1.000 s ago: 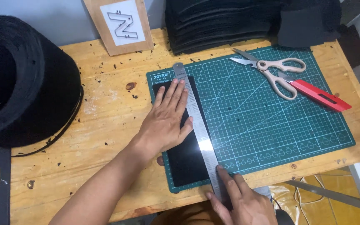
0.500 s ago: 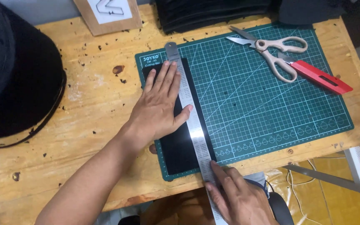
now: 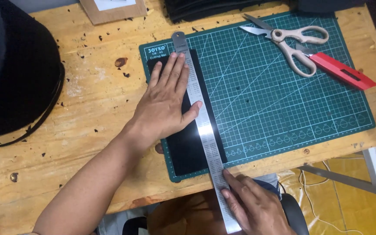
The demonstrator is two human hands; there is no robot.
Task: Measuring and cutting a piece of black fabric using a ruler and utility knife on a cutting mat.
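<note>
On the green cutting mat (image 3: 283,109), the left hand (image 3: 164,102) lies flat — fingers spread — pressing a black sheet (image 3: 188,148) and steel ruler (image 3: 201,126). The right hand (image 3: 253,204) pinches the ruler's end just off the mat's near edge.

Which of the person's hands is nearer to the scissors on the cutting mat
Left. The left hand lies flat on the black sheet, left of the scissors. The right hand touches the steel ruler's near end, off the mat, farther away.

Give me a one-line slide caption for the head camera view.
Left hand presses a black sheet on a green cutting mat; right hand steadies a steel ruler.
</note>
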